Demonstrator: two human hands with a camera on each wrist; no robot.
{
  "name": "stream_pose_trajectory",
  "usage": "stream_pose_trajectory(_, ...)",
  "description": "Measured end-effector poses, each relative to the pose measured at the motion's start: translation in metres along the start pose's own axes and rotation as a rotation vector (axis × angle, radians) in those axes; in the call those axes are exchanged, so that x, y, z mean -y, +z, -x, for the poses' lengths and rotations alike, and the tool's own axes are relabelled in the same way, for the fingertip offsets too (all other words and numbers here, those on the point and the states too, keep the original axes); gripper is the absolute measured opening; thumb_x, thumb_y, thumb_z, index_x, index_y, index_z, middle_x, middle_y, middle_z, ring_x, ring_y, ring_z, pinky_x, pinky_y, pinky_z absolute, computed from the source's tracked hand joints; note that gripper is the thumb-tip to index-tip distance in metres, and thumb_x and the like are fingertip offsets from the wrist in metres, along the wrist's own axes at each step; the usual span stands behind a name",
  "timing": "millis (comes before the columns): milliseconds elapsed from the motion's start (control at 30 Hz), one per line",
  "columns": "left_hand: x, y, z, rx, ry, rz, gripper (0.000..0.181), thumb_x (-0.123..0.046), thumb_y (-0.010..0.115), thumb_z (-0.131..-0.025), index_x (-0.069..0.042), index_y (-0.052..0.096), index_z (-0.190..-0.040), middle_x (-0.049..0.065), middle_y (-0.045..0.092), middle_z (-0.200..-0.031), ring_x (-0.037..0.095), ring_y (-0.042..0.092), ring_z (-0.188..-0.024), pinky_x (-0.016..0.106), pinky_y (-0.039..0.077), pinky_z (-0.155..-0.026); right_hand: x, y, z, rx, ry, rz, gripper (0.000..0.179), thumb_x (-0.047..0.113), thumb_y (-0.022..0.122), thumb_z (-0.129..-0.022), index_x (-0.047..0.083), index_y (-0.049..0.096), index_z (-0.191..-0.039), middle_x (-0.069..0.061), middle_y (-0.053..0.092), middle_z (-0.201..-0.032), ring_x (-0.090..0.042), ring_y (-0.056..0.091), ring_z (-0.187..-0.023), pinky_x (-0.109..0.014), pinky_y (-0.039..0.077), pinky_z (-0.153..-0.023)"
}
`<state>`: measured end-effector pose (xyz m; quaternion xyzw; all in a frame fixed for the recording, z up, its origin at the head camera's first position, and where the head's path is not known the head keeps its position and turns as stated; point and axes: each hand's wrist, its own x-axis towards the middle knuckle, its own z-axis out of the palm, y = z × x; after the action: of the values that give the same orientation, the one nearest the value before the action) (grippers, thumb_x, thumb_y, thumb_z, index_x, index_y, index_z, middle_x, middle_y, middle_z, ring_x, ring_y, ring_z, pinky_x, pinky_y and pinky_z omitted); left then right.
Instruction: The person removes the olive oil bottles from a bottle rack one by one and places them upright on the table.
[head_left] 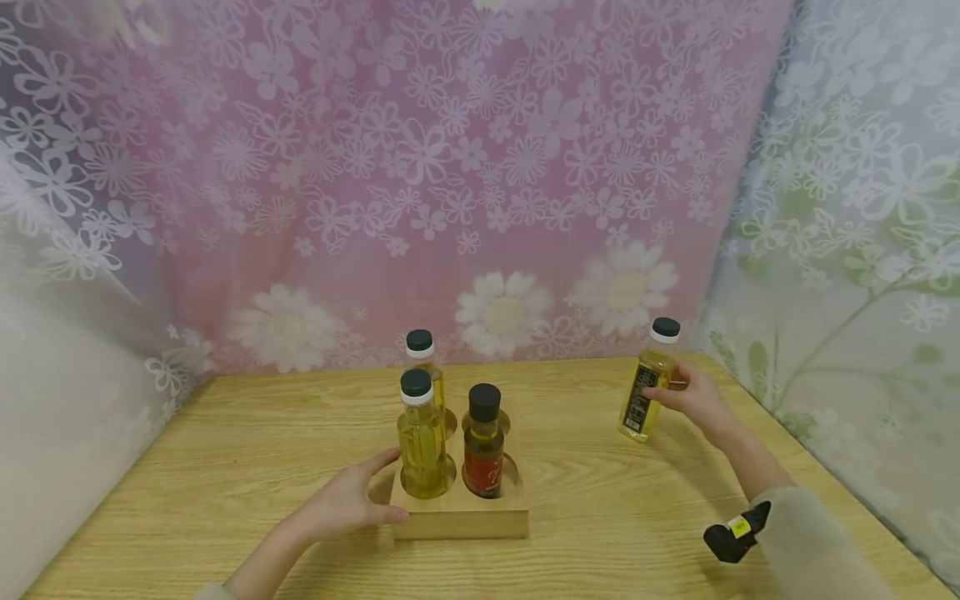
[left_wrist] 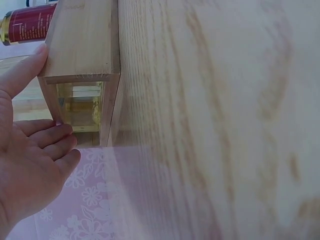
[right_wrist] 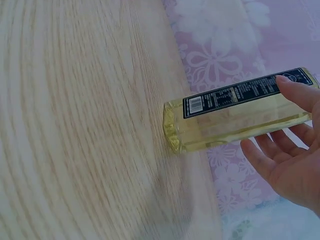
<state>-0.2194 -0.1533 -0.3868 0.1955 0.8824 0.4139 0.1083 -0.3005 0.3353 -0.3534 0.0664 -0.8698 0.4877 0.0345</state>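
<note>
We are gripping one bottle (head_left: 640,402) with our right hand (head_left: 699,402). Our left hand (head_left: 347,502), thumb and fingers apart, is touching the rack (head_left: 461,525).

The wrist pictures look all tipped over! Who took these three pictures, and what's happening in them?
There's no robot, just a person's two bare hands. The big picture comes from a camera worn on the head, looking forward and down. The others come from one camera on each wrist, so the table looks tilted there.

On the table sits a wooden holder with round holes. Standing in it are a front yellow bottle, a back yellow bottle and a red-labelled bottle.

The left hand touches the holder's side. The right hand holds another yellow bottle, with a black label, tilted, away from the holder.
</note>
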Motion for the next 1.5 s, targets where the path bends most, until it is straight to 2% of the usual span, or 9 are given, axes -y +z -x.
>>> stream_pose_trajectory(133,0.0,0.0,0.0,-0.002,-0.001,-0.007,0.091,-0.037,0.077,-0.075,0.003,0.03,-0.143,0.023,0.035,-0.142,0.044,0.033,-0.128,0.061,0.031,-0.097,0.001,-0.008,0.008,0.038,-0.016,-0.014,0.073,0.02,0.056,-0.094,-0.014,0.013,-0.142,-0.037,0.028,-0.135,-0.046,0.038,-0.119,-0.04,0.046,-0.088)
stream_pose_trajectory(233,0.0,0.001,0.0,-0.004,-0.004,-0.007,0.091,-0.037,0.077,-0.074,0.003,0.031,-0.142,0.023,0.035,-0.142,0.044,0.033,-0.128,0.061,0.031,-0.097,0.002,-0.013,0.017,0.041,-0.035,-0.012,0.069,0.019,0.055,-0.094,-0.013,0.017,-0.142,-0.035,0.034,-0.132,-0.022,0.052,-0.108,-0.03,0.049,-0.082)
stream_pose_trajectory(333,0.001,0.001,0.0,-0.005,-0.005,-0.003,0.091,-0.037,0.077,-0.074,0.003,0.031,-0.142,0.024,0.035,-0.142,0.045,0.032,-0.128,0.061,0.031,-0.097,0.007,-0.016,0.027,0.033,-0.058,-0.001,0.066,0.02,0.056,-0.094,-0.011,0.022,-0.141,-0.034,0.037,-0.13,0.003,0.052,-0.094,-0.025,0.049,-0.079)
stream_pose_trajectory(400,0.001,0.001,0.0,-0.006,-0.002,-0.003,0.091,-0.036,0.077,-0.074,0.002,0.031,-0.142,0.024,0.035,-0.142,0.045,0.033,-0.127,0.061,0.03,-0.097,0.012,-0.016,0.033,0.031,-0.074,0.015,0.064,0.02,0.057,-0.094,-0.011,0.026,-0.14,-0.033,0.04,-0.128,0.01,0.051,-0.089,-0.022,0.048,-0.077)
stream_pose_trajectory(500,0.001,0.001,0.0,-0.008,-0.004,-0.005,0.091,-0.036,0.077,-0.074,0.002,0.031,-0.143,0.024,0.036,-0.142,0.045,0.033,-0.127,0.061,0.031,-0.096,0.024,-0.013,0.041,0.038,-0.094,0.053,0.063,0.022,0.059,-0.093,-0.011,0.03,-0.139,-0.031,0.043,-0.127,0.004,0.055,-0.093,-0.025,0.048,-0.079)
stream_pose_trajectory(600,0.0,0.0,0.001,-0.011,-0.013,-0.005,0.091,-0.037,0.077,-0.074,0.001,0.031,-0.143,0.023,0.035,-0.142,0.044,0.033,-0.127,0.061,0.031,-0.096,0.039,-0.005,0.045,0.078,-0.083,0.067,0.066,0.027,0.059,-0.092,-0.006,0.03,-0.141,-0.027,0.044,-0.131,-0.016,0.055,-0.109,-0.037,0.047,-0.089)
stream_pose_trajectory(700,-0.002,0.0,0.001,-0.011,-0.021,-0.005,0.091,-0.037,0.077,-0.074,0.0,0.031,-0.143,0.023,0.035,-0.143,0.044,0.033,-0.128,0.062,0.031,-0.096,0.055,0.008,0.047,0.115,-0.091,0.063,0.067,0.029,0.06,-0.091,-0.003,0.031,-0.142,-0.024,0.045,-0.133,-0.034,0.047,-0.119,-0.05,0.041,-0.093)
stream_pose_trajectory(1300,-0.002,0.0,0.001,-0.01,-0.018,-0.018,0.092,-0.038,0.077,-0.073,0.001,0.031,-0.143,0.022,0.036,-0.142,0.044,0.033,-0.128,0.062,0.029,-0.097,0.105,0.093,0.043,0.276,-0.262,-0.114,0.064,0.019,0.07,-0.084,-0.001,0.04,-0.137,-0.02,0.049,-0.129,-0.037,0.047,-0.117,-0.034,0.048,-0.089)
stream_pose_trajectory(1500,-0.003,0.001,0.001,-0.01,-0.016,-0.028,0.092,-0.039,0.077,-0.074,0.001,0.031,-0.143,0.023,0.036,-0.142,0.045,0.033,-0.128,0.062,0.03,-0.097,0.109,0.113,0.043,0.326,-0.305,-0.106,0.065,0.02,0.072,-0.083,-0.001,0.041,-0.136,-0.019,0.048,-0.13,-0.035,0.047,-0.118,-0.041,0.046,-0.092)
